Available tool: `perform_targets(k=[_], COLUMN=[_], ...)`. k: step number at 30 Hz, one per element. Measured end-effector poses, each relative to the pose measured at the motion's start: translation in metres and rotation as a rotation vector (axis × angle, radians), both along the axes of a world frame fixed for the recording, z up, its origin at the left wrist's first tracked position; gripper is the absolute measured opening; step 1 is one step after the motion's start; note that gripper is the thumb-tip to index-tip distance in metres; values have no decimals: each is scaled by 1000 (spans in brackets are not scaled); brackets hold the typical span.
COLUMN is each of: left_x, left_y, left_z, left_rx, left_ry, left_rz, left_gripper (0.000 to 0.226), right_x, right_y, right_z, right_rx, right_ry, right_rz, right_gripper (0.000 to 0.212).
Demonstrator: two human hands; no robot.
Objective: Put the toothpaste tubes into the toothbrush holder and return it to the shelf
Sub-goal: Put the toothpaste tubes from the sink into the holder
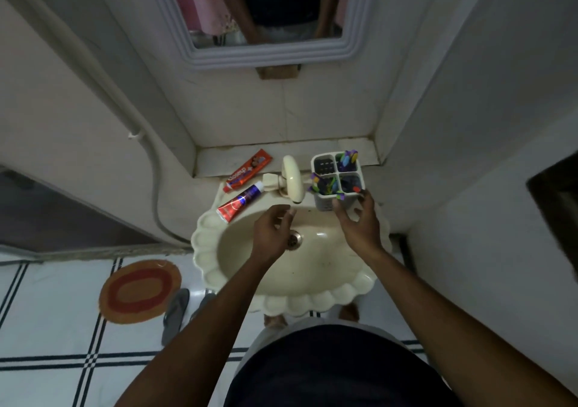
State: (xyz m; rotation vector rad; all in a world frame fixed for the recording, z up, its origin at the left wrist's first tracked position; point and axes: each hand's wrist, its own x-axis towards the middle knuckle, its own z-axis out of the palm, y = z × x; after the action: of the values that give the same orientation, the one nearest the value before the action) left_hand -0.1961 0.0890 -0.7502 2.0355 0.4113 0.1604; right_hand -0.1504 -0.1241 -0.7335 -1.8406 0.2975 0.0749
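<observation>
A white four-compartment toothbrush holder (325, 201) with several coloured brushes stands on the sink's back right rim. My right hand (356, 223) is open, fingers spread just below and beside the holder, thumb near its front wall; whether it touches is unclear. Two red toothpaste tubes lie to the left of the tap: one (247, 170) on the tiled shelf (312, 148), the other (240, 201) on the sink's back left rim. My left hand (272, 234) hovers over the basin with fingers loosely curled, holding nothing.
A cream tap (292, 181) rises between the tubes and the holder. The scalloped sink (206, 250) sits in a narrow alcove with walls on both sides. A mirror (262, 9) hangs above. A round mat (139, 291) and slippers (175, 316) lie on the floor.
</observation>
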Motion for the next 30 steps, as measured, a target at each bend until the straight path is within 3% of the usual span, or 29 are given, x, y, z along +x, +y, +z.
perform_targets(k=[7,14,30], left_x=[7,31,78], left_y=[57,96,102], left_z=[-5,-14,-22], left_rx=[84,498,621], left_ry=[11,71,180], left_rz=[126,-15,-104], left_gripper=[25,41,41], right_x=[3,4,6], right_y=[14,24,32], right_z=[3,3,-7], right_rx=[21,44,63], right_ry=[11,21,2], right_rz=[-42,-96,-152], right_gripper=[77,77,72])
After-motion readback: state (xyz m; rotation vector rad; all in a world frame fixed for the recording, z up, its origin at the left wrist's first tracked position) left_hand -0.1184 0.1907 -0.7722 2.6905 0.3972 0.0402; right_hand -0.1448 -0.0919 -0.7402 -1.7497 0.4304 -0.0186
